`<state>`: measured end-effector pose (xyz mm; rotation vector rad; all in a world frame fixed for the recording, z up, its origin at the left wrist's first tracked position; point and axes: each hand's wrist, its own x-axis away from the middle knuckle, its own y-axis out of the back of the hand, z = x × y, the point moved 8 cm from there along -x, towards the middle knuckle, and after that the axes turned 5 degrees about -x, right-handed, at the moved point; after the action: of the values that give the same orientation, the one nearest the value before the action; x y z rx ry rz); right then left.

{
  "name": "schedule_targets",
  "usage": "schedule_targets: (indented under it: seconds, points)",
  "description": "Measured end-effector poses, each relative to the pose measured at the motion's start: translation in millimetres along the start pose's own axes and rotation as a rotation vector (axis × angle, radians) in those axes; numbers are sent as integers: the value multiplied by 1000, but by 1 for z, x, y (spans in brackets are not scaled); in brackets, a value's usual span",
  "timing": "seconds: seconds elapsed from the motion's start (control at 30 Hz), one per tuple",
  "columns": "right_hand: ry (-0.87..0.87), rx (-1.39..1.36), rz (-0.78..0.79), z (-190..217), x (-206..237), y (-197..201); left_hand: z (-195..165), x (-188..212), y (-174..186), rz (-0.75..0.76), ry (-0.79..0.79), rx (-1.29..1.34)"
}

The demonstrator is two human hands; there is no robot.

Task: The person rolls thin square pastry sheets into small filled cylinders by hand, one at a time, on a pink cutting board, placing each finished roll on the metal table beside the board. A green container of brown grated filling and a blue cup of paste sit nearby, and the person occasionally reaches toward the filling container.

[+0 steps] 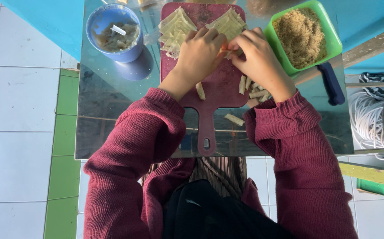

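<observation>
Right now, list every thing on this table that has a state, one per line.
left hand: fingers curled, pinching a small roll
right hand: fingers curled on the same small roll
cutting board: flat, handle toward the person
wrapper stacks: two piles, unrolled
finished rolls: rolled, lying near the right wrist
blue cup: upright, part filled with paste
green container: open, full of brown crumbs

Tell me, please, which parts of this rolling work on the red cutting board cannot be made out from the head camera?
- The piece between the fingertips: the left hand and right hand cover it.
- The cutting board middle: hidden under both hands.
- The wrapper stacks: top corners cut off by the frame edge.
- The blue cup: its filling is blurred; its stick is partly sunk.
- The dark handle: its front end lies under the green tub.
</observation>
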<state>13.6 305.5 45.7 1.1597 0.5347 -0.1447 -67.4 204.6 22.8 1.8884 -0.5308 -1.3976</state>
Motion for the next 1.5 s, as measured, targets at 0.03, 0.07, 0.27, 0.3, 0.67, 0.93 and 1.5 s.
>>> schedule_targets:
  seconds: [0.03, 0.07, 0.27, 0.3, 0.67, 0.93, 1.5]
  points:
    - [-8, 7, -2, 1, -1, 0, 0, -1, -1, -3, 13, -4]
    - [-14, 15, -6, 2, -3, 1, 0, -2, -2, -7, 26, -11]
    - [-47, -93, -39, 2, -2, 6, 5, 3, -1, -47, 79, 35]
    - [-50, -68, -39, 1, -2, 5, 6, 4, -2, -48, 86, 54]
    - [30, 182, -136, 6, 3, 0, 4, 1, 0, -112, 151, 32]
    - [32, 247, -138, 12, 6, 1, -8, 2, 6, -174, -28, -92]
    - [7, 51, -145, 11, 1, 10, 13, 1, -6, -34, 111, 146]
